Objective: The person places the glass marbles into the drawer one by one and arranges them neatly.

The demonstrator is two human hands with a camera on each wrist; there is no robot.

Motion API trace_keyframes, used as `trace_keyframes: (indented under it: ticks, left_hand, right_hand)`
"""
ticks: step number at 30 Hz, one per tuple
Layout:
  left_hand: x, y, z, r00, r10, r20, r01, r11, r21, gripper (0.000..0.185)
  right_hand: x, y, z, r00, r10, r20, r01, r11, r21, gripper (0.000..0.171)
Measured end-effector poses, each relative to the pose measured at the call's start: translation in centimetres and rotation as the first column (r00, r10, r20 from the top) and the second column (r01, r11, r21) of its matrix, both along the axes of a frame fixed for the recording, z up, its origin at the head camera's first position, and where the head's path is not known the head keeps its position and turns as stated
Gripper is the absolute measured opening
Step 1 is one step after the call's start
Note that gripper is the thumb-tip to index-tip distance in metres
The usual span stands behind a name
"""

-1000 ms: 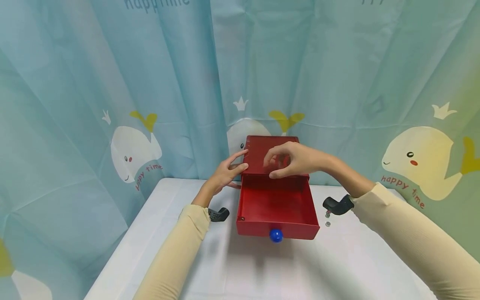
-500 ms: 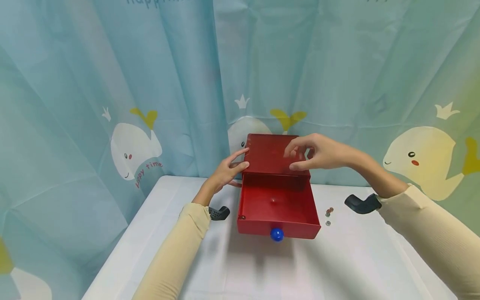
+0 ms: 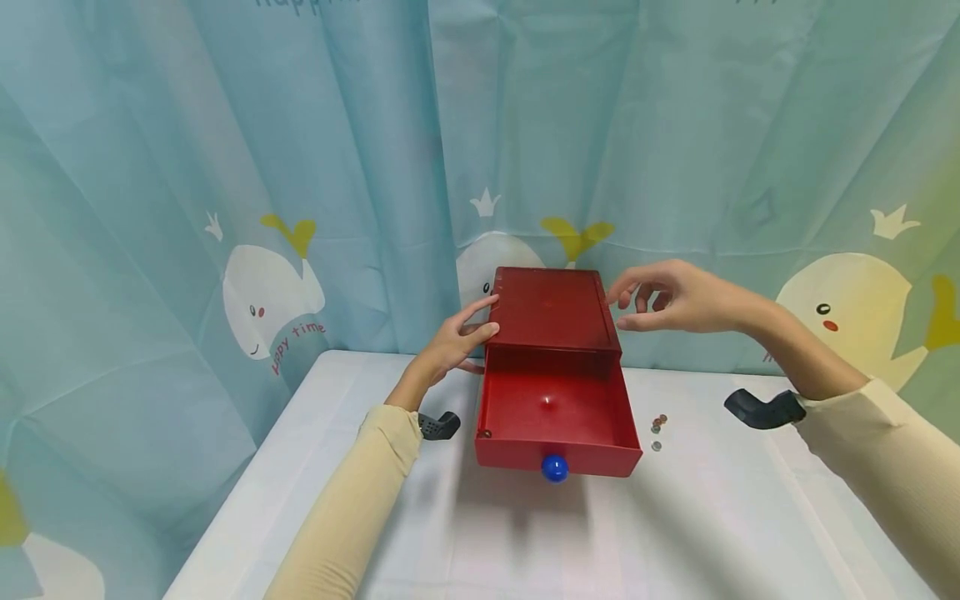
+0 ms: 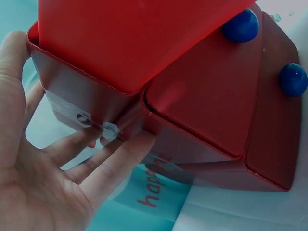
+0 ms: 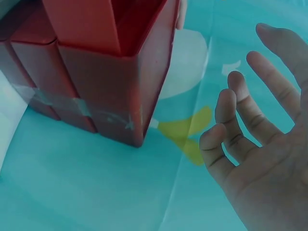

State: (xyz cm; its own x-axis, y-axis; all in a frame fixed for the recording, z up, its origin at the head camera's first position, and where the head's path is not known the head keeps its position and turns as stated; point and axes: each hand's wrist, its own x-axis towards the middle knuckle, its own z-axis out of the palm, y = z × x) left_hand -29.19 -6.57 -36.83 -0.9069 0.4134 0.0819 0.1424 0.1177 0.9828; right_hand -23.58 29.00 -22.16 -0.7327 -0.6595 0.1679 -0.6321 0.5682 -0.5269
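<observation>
A red drawer unit (image 3: 555, 308) stands at the back of the table, its top drawer (image 3: 551, 408) pulled out by its blue knob side. One small brown round piece (image 3: 485, 434) lies in the drawer's front left corner. My left hand (image 3: 447, 348) rests against the unit's left side with fingers spread, fingertips at its top edge and along the wall. In the left wrist view, two lower drawers (image 4: 207, 96) are closed, each with a blue knob (image 4: 293, 80). My right hand (image 3: 678, 298) hovers just off the unit's right edge, fingers loosely bent and holding nothing.
Several small coin-like discs (image 3: 657, 425) lie on the white table (image 3: 720, 500), to the right of the drawer. A pale blue curtain (image 3: 360, 167) with whale prints hangs close behind the unit. Black wrist devices (image 3: 765, 410) sit at both sleeves.
My right hand has moved right, from over the unit's top to beyond its right edge, uncovering more of the discs. The left hand has stayed against the unit.
</observation>
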Motion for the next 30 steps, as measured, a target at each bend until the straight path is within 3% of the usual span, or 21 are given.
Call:
trace_keyframes:
  ticks: [6, 16, 30]
  left_hand:
    - [0.0, 0.0, -0.1, 1.0, 0.006, 0.004, -0.006, 1.0, -0.001, 0.059]
    - [-0.2, 0.0, 0.0, 1.0, 0.004, 0.002, -0.004, 1.0, -0.006, 0.058]
    - [-0.1, -0.1, 0.0, 1.0, -0.005, -0.002, 0.005, 1.0, 0.006, 0.058]
  right_hand:
    - [0.1, 1.5, -0.4, 0.999, -0.032, -0.019, 0.032, 0.999, -0.025, 0.028]
    - [0.0, 4.4, -1.7, 0.986, -0.16, -0.035, 0.158, 0.986, -0.06, 0.034]
    - [-0.4, 7.9, -4.9, 0.959, -0.283, 0.009, 0.282, 0.954, -0.1, 0.036]
